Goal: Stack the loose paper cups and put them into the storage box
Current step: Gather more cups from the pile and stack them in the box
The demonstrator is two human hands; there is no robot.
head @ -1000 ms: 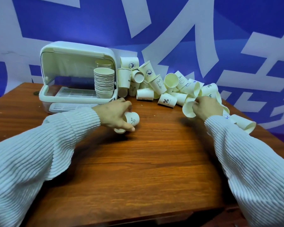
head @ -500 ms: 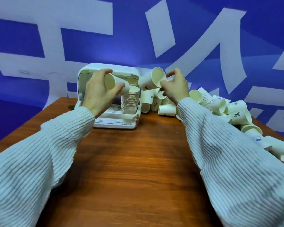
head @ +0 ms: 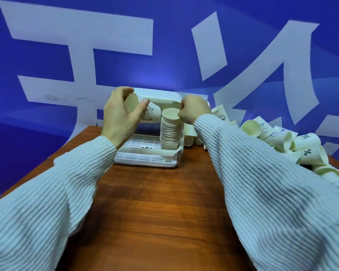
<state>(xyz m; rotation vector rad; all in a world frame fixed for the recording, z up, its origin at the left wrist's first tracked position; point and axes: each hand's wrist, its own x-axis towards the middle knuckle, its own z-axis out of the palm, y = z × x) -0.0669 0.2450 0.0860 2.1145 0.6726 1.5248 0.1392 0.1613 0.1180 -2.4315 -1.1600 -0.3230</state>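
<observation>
**Two hands at the cup stack in the box**

Two white ribbed sleeves (head: 262, 182) are reaching forward over the brown wooden table (head: 157, 212), one from each lower corner.

Past the bare wood, the white box (head: 145, 161) is sitting near the table's far edge, its front open and its slatted floor showing. A tall stack (head: 170, 132) of nested cups is standing upright in the box's right part, rims up.

The left hand (head: 119, 118) is gripping a single cup (head: 145, 112) above the box, thumb and fingers curled round its rim end; the cup is lying on its side with its mouth toward the camera and a small cartoon print showing on its wall. It is hanging just left of the stack's top, apart from it.

The right hand (head: 192, 112) is hovering at the stack's top with fingers curled, its fingertips at the rim of the uppermost cup. Whether they are pinching that rim or only touching it cannot be told.

To the right, the loose cups (head: 282, 137) are lying in a heap along the table's right side, partly hidden by the right sleeve. Behind everything, a blue wall (head: 174, 45) with large white strokes is filling the background.
</observation>
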